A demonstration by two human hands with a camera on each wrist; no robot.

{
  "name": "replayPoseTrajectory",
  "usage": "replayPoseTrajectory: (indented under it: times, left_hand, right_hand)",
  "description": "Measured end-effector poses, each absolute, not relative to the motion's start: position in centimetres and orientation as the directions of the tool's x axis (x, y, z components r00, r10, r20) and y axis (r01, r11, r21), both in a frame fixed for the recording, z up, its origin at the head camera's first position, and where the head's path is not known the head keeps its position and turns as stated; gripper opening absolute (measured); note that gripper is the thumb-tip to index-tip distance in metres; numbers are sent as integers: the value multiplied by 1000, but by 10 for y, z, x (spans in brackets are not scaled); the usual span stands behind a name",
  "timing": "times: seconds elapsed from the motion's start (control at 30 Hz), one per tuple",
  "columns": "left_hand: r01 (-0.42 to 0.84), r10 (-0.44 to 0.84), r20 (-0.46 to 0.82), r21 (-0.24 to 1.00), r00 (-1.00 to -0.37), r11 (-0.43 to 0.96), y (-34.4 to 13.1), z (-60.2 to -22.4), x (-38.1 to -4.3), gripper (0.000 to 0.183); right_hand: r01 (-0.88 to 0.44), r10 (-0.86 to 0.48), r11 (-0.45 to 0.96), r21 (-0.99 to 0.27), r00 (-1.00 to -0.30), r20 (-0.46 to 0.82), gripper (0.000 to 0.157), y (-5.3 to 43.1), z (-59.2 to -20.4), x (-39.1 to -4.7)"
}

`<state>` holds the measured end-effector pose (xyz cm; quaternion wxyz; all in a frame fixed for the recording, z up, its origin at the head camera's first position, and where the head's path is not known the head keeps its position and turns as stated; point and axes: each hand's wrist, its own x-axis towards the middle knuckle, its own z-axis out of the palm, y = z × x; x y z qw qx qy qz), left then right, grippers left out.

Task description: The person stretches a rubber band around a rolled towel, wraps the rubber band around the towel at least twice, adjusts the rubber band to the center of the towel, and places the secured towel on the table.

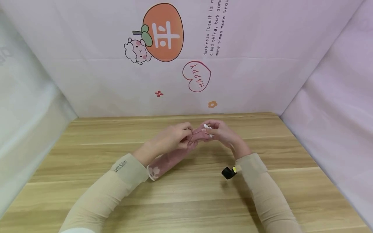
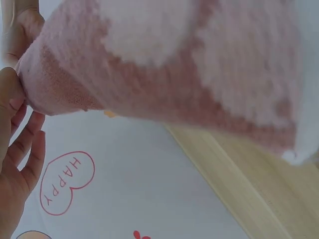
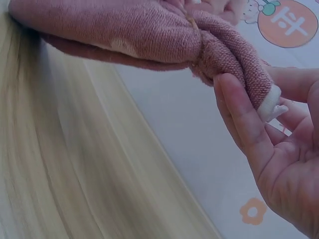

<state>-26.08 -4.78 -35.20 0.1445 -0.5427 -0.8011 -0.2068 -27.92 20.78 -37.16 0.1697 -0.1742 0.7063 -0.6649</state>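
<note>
A pink knitted or terry towel (image 1: 172, 160) with pale flower shapes and a white edge slants across the middle of the table, gathered into a narrow bunch at its upper right. My left hand (image 1: 176, 136) pinches the bunch at its neck. In the right wrist view a thin brownish band (image 3: 198, 47) circles this neck, and the cloth past it is twisted. My right hand (image 1: 222, 132) holds the short white-edged end (image 3: 270, 103) between thumb and fingers. The left wrist view shows the wide part of the towel (image 2: 149, 89) close up.
Below the hands is a wood-grain table (image 1: 186, 200). A white printed cloth wall (image 1: 247, 81) rises at its back edge, with white side walls left and right. A small black piece (image 1: 228, 173) with a yellow tab sits beside the right sleeve.
</note>
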Motion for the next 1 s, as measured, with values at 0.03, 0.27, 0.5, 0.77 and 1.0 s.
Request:
replayPoseTrajectory:
  times: [0.03, 0.27, 0.5, 0.77, 1.0]
  left_hand:
    - [927, 804, 463, 183, -375, 327, -48, -352, -261, 13]
    - [904, 767, 478, 227, -429, 363, -54, -356, -257, 9]
    - [785, 710, 344, 356, -614, 506, -56, -356, -249, 36]
    - [762, 712, 292, 372, -639, 530, -56, -359, -250, 48]
    - [735, 704, 267, 434, -658, 521, -60, -358, -251, 42]
  right_hand:
    - [-18, -476, 49, -999, -879, -7, 18, 207, -372, -279]
    - [23, -476, 11, -1000, -879, -26, 20, 206, -376, -278]
    - [64, -463, -93, -994, -886, -13, 25, 205, -375, -275]
    - [126, -462, -110, -986, -885, -61, 21, 202, -371, -271]
    - [97, -524, -41, -994, -850, -61, 20, 205, -372, -272]
